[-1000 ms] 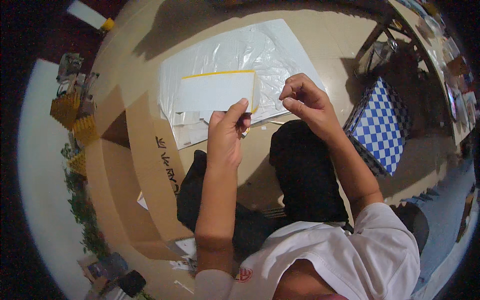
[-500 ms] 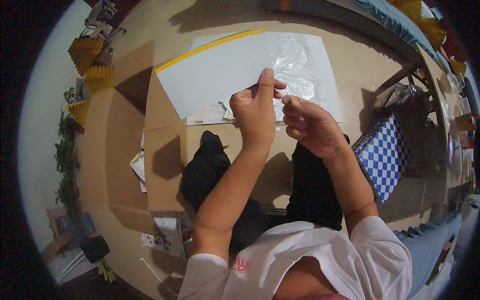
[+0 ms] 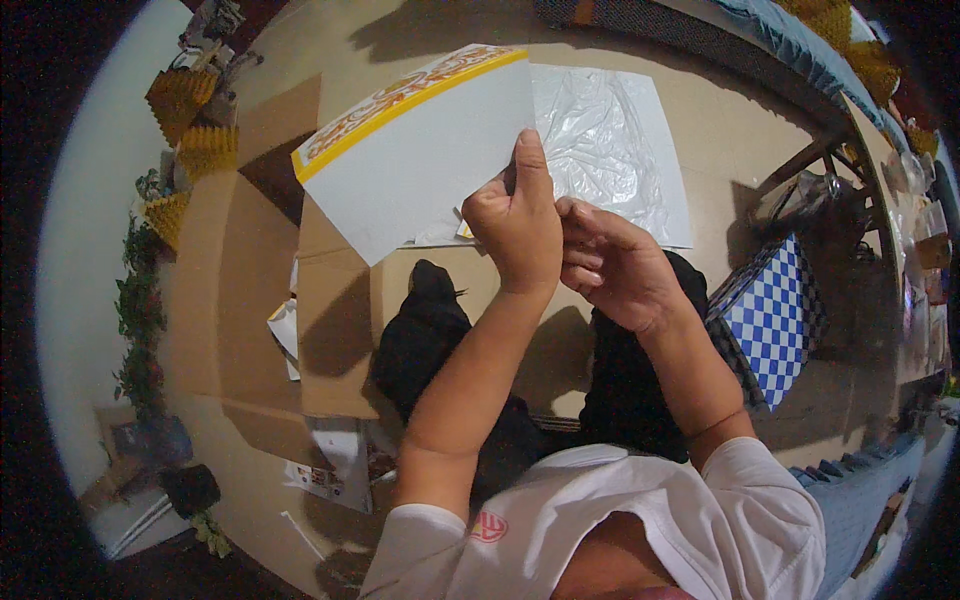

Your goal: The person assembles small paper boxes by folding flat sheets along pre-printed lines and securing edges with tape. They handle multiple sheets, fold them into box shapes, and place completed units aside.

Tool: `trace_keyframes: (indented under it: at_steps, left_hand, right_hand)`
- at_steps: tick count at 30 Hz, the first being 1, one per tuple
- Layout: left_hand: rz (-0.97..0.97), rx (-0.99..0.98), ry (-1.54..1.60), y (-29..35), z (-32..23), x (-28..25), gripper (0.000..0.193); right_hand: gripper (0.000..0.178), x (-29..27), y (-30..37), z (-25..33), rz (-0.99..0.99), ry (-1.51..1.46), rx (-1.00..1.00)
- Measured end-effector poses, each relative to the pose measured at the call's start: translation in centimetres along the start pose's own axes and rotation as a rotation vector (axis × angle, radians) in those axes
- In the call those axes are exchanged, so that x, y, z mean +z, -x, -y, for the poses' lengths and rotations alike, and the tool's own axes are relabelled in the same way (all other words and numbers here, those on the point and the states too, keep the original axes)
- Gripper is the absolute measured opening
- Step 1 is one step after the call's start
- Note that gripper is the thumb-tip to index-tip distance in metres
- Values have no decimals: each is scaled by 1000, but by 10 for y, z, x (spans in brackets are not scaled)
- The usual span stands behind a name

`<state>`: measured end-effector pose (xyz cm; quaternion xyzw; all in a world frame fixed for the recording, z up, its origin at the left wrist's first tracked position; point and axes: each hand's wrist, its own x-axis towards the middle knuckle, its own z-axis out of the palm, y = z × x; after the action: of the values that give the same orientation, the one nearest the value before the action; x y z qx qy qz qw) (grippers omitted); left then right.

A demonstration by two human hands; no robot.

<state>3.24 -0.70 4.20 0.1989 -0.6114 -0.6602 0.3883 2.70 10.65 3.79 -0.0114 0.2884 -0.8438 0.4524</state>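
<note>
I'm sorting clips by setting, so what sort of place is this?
Probably a room in a home, used as a makeshift work space: green foliage at the left, blue fabric at the upper right, and a large open cardboard box on the floor.

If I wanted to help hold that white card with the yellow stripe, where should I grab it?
Probably by the free left edge of the white card, coming from the left and pinching it from above and below. The card looks thin and flat, so an edge suits a pinch; the left hand already holds it near its right edge, with the right hand close by.
</note>
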Motion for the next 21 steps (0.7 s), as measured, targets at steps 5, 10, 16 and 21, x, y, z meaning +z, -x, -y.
trace_keyframes:
  at_steps: [5, 10, 16, 21]
  left_hand:
    - [-35, 16, -41, 0, 2, 5, 44]
    - [-62, -79, -3, 2, -2, 8, 50]
    - [-57, -116, 1, 5, -3, 11, 48]
    - [44, -304, 233, 11, -12, 16, 45]
  right_hand:
    - [21, -2, -4, -5, -82, 304, -287]
    - [16, 6, -6, -8, -180, 604, -575]
    - [13, 2, -13, -11, -181, 652, -715]
    - [12, 2, -14, -3, -139, 603, -925]
